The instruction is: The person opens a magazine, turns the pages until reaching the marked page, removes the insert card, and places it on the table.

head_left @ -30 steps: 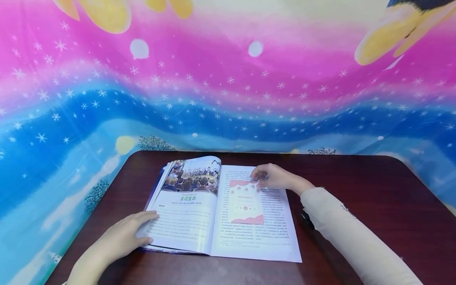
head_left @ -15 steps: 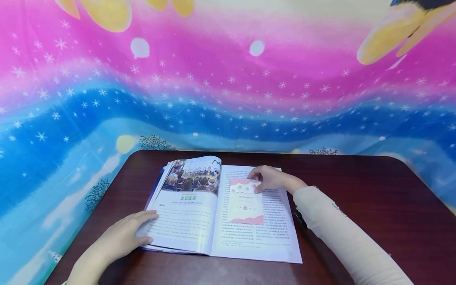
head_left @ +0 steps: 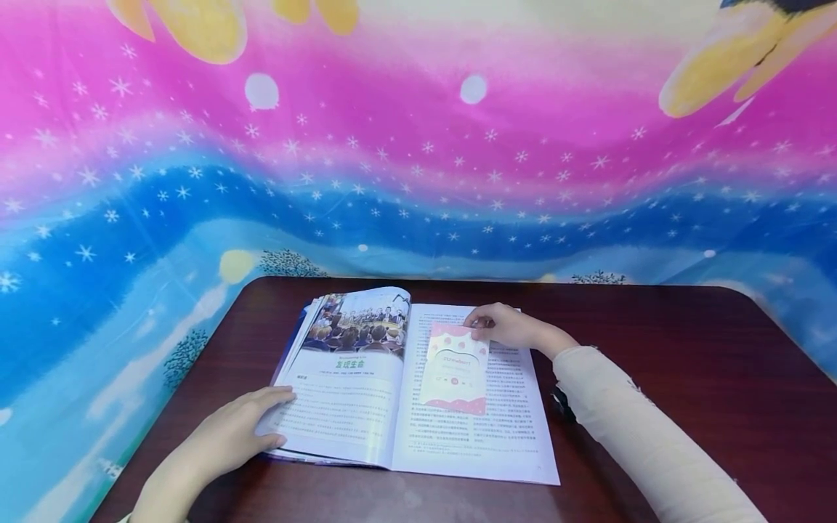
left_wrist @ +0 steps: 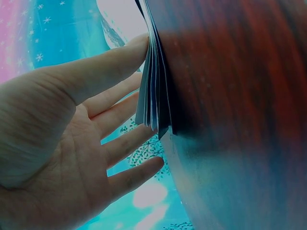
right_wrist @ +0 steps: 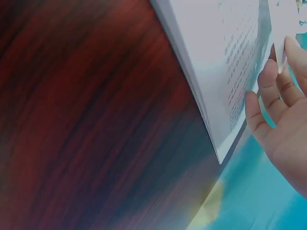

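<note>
An open book (head_left: 340,418) lies on the table, its left side a thick stack of pages with a picture of a seated audience. A pink-and-white card with strawberries printed on it (head_left: 454,392) is over the right page. My right hand (head_left: 506,325) pinches this card at its top right corner, thumb on the near face. In the right wrist view the fingers (right_wrist: 268,76) are bent at the card's edge, beside the page. At the book's left edge rests my left hand (head_left: 225,436), fingers extended; the left wrist view has its thumb (left_wrist: 115,67) against the page edges.
The dark red wooden table (head_left: 654,378) extends on both sides of the book. Behind it hangs a pink and blue cloth (head_left: 418,160) with snowflakes. A pale sleeve (head_left: 641,428) covers the right forearm.
The right hand first shifts left onto the card's upper corner, then back right, and the card's top edge has come up slightly. The left hand and the book stay in place.
</note>
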The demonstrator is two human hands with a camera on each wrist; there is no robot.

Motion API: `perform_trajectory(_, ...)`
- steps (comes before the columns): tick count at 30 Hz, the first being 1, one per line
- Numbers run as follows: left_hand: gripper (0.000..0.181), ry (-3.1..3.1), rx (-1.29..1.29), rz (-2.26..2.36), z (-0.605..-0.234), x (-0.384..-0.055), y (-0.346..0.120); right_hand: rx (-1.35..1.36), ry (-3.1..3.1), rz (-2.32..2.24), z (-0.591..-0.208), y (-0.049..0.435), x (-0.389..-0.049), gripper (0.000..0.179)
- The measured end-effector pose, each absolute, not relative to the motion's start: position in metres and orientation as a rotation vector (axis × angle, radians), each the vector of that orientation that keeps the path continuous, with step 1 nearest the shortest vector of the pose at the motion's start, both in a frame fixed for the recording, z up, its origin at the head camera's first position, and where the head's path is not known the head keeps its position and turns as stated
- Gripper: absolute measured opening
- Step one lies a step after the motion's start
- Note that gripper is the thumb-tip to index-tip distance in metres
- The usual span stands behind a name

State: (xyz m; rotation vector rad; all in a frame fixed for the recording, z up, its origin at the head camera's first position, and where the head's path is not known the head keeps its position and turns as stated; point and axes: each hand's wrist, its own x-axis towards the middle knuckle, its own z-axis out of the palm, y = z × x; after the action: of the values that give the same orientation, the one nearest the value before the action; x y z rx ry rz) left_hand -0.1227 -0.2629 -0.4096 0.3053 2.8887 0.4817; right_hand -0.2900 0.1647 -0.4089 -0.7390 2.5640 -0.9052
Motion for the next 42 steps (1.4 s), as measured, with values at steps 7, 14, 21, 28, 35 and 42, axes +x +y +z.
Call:
perform_trajectory(7,0.061,2.890,0.310,0.489,-0.411,-0.122,-0.262,-0.738,2.540,-0.939,-0.409,0.179,-0.291,0.020)
perform_trajectory(14,0.061,2.879,0.302,0.494,-0.410,-0.122,-0.262,-0.695,2.557,-0.920,-0.411,0.196,-0.292,0.020)
perform_trajectory(21,0.061,2.874,0.289,0.491,-0.410,-0.123,-0.261,-0.680,2.550,-0.961,-0.414,0.215,-0.291,0.022)
perform_trajectory(28,0.062,2.873,0.292,0.484,-0.410,-0.122,-0.262,-0.679,2.542,-0.982,-0.416,0.239,-0.288,0.023)
perform_trajectory(35,0.063,2.868,0.298,0.488,-0.409,-0.123,-0.263,-0.674,2.572,-0.974,-0.417,0.265,-0.284,0.023)
perform_trajectory(42,0.063,2.869,0.315,0.496,-0.408,-0.124,-0.265,-0.660,2.587,-0.978,-0.413,0.293,-0.276,0.024)
